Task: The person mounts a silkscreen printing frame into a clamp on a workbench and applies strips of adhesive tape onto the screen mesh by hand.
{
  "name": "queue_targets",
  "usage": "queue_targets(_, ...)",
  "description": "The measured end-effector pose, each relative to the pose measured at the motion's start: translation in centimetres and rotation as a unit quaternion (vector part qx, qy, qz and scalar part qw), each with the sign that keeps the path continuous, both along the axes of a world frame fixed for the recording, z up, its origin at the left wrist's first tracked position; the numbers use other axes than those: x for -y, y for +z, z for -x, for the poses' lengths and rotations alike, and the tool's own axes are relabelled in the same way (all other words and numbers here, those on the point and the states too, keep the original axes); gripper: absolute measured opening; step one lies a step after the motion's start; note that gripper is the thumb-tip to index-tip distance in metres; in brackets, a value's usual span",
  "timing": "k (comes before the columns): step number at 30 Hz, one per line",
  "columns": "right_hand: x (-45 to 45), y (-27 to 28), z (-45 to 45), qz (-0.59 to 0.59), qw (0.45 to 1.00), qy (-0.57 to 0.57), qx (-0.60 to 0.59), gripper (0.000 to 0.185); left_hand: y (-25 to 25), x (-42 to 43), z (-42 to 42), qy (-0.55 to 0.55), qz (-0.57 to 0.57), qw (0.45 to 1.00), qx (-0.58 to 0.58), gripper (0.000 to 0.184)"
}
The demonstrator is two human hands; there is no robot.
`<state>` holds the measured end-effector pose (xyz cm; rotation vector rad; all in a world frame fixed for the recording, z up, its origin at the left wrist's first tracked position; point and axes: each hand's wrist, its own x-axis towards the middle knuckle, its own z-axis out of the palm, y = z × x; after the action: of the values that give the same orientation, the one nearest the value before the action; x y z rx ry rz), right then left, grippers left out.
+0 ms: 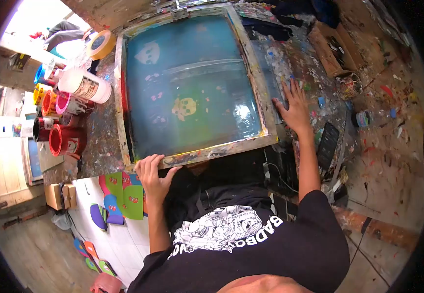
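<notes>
A screen printing frame (197, 152) with worn wooden sides lies on the paint-stained table in front of me. Its blue-green mesh (158, 100) carries pale skull-like motifs, and light glares off the lower right part. My left hand (154, 177) is on the near left corner of the frame, fingers curled over the wooden edge and thumb pointing right along it. Just past the frame's right side, my right hand (296, 108) rests on the table with its fingers spread, holding nothing. A metal clamp (179, 13) sits at the far edge of the frame.
Several open paint pots (67, 140), a white bottle (86, 85) and a tape roll (100, 45) stand left. At right are a phone (327, 145), a cardboard box (335, 49) and a small jar (362, 118). Colourful foam pieces (124, 193) lie below left.
</notes>
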<state>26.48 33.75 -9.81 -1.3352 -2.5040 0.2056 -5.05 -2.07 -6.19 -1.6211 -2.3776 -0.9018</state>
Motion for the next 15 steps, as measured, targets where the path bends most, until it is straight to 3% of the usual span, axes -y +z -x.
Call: queue_targets(15,0.5,0.7,-0.3,-0.005,1.0,-0.019,0.008,0.075,0.1,-0.1,0.6,-0.023,0.032,0.999,0.001,0.051)
